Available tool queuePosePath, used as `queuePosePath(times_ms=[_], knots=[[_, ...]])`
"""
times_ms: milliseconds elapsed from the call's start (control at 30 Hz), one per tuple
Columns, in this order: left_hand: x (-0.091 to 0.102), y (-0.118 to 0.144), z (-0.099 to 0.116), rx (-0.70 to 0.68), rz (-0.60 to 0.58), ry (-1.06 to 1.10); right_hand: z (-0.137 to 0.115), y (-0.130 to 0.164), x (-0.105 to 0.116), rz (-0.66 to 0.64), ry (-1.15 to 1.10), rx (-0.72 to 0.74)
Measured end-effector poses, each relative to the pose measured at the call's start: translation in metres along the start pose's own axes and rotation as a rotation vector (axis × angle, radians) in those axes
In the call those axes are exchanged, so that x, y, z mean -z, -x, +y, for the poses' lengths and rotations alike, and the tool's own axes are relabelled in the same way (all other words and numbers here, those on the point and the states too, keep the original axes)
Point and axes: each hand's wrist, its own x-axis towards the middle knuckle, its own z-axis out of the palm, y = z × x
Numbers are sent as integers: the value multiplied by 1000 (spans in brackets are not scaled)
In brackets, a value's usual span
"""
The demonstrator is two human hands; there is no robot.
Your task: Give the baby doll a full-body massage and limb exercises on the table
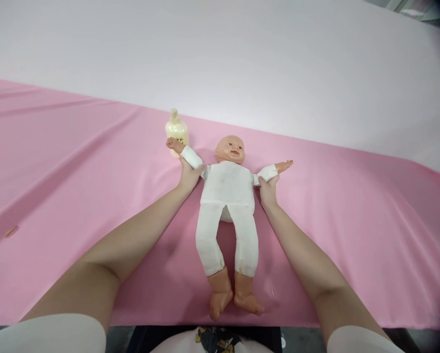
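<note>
Closest to me on the pink-covered tabletop are the feet of the doll; it lies face up between my hands, long axis running away from me. Farther up, my left hand and right hand each have their grip closed on a sleeved arm, about equally near its torso. Beyond is its head; on my left, a bottle stands behind its fist.
</note>
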Motion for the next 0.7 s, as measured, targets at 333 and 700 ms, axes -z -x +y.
queuePosePath(times_ms=[333,700], knots=[[-3,9,14,-443,-315,-283,-24,11,-4,-154,264,329],[-4,9,17,-310,-259,-158,-16,6,-5,-213,153,116]])
